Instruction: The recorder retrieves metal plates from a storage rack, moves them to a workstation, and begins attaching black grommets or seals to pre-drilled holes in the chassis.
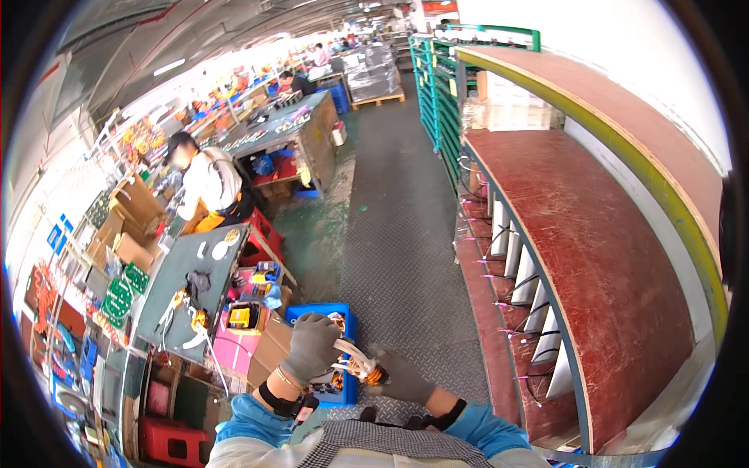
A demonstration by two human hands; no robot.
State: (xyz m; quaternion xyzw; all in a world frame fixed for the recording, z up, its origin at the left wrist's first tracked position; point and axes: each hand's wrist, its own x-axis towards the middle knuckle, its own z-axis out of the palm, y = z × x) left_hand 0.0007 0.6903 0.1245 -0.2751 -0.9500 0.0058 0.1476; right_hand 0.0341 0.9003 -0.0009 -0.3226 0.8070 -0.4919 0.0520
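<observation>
In front of my body, a bundle of pale wires (353, 360) with an orange-and-black end stretches between my two grey-gloved hands. My left hand (310, 347) is closed round one side of the wires. On the other side, my right hand (402, 375) grips the bundle by the orange-and-black end; its fingertips are partly hidden. Under the hands stands a blue bin (351, 312) containing several orange, black and white parts, which my left hand and wrist partly cover.
At left is a workbench (168, 312) with wired parts, beside a pink-lined carton (234, 355). Red-brown shelving (577, 234) runs along the right, holding upright white panels (534, 308). A dark metal walkway (406, 195) leads ahead. A person (214, 179) sits at the bench.
</observation>
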